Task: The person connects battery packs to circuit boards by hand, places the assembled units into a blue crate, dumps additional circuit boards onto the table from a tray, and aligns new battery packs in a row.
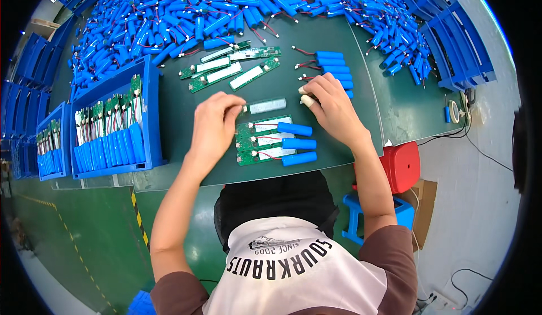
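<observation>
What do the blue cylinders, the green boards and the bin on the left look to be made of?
Blue cylinders: likely metal cells in glossy plastic wrap, shiny highlights. Green boards: rigid circuit laminate, matte green, with white strips. Blue bin: moulded plastic, smooth, thick uniform walls.

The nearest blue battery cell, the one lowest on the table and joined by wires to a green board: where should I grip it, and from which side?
Probably grip the blue cell across its round middle, coming from above. It lies flat, and its right end is free. Red wires tie its left end to the green board, so stay off that end.
</observation>
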`<state>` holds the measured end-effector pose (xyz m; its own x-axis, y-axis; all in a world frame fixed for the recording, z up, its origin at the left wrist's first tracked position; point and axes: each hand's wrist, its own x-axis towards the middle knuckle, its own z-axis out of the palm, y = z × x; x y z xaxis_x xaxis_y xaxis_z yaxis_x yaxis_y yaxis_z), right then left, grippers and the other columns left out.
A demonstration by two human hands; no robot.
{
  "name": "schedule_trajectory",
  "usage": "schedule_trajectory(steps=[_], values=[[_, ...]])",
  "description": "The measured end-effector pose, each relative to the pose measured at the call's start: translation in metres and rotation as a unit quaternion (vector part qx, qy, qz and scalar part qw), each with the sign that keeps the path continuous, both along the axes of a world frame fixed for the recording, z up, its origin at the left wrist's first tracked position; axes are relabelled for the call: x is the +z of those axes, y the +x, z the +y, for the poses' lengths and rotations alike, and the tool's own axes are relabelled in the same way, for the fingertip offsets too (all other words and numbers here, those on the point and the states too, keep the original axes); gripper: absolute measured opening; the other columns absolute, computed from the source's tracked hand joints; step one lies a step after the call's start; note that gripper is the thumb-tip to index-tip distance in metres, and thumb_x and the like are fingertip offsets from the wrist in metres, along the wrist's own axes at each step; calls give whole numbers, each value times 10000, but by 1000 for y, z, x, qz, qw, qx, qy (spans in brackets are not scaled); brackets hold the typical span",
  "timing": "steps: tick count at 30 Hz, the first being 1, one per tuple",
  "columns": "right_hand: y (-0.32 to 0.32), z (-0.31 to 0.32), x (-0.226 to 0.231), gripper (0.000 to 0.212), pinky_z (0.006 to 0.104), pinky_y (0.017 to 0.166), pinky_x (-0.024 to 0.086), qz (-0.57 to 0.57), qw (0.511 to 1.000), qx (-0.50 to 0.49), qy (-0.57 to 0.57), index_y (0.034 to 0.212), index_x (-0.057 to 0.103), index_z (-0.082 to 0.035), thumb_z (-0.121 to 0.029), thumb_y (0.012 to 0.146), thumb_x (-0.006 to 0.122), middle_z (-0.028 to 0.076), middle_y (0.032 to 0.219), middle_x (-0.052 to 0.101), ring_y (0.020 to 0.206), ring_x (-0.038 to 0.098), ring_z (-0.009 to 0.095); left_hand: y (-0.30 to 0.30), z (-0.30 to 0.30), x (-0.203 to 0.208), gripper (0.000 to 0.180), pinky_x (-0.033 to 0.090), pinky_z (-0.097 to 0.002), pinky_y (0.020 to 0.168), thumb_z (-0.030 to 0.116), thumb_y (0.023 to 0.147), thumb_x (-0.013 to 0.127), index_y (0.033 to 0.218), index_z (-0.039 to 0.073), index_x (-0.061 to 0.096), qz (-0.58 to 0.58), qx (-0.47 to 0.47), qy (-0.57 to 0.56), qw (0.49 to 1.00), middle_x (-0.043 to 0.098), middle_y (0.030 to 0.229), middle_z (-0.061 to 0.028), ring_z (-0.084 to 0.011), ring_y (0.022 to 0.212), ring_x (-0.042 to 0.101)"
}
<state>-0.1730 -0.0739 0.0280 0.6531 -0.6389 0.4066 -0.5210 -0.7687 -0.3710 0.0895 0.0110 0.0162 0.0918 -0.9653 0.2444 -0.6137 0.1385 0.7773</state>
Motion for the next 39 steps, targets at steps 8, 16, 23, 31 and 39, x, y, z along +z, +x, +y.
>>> schedule_trajectory(steps=[8, 16, 23, 31, 39], values=[[5, 1, -7, 176, 408, 794, 415, 94, 991, -6, -95, 972, 572, -32, -3, 832, 674, 102, 942, 580, 917, 534, 299, -27, -1, 0, 185, 522, -408, 780, -18, 853, 699, 1034, 13, 718, -22, 29, -69, 997, 625, 972, -125, -292, 888, 632], [34, 10, -13, 188, 414, 784, 438, -79, 996, 37, 32, 990, 597, -9, 28, 832, 692, 118, 900, 599, 866, 546, 322, -58, -11, -2, 188, 535, -357, 658, -19, 899, 675, 1086, -30, 688, 242, -16, 51, 969, 689, 870, -122, -243, 697, 674], [39, -2, 0, 101, 316, 643, 461, -152, 948, 44, 275, 978, 638, 32, -15, 900, 683, 86, 827, 592, 697, 559, 186, -37, 14, 9, 234, 535, -433, 756, -4, 875, 695, 1105, 38, 677, 15, 117, -85, 989, 663, 997, -141, -337, 862, 652], [79, 3, -5, 59, 449, 639, 490, 36, 989, 91, 109, 884, 618, -9, -44, 852, 652, 141, 826, 619, 741, 629, 367, -38, 36, -18, 270, 521, -429, 832, -62, 813, 700, 1080, -43, 667, -141, 70, -92, 983, 595, 1043, -122, -320, 1000, 586], [83, -2, 3, 80, 495, 673, 516, 93, 982, 106, 124, 874, 651, -13, -31, 804, 620, 158, 863, 675, 762, 661, 385, -38, 33, -23, 331, 508, -423, 829, -61, 786, 706, 1116, -56, 672, -139, 72, -92, 983, 580, 1034, -119, -305, 1003, 576]])
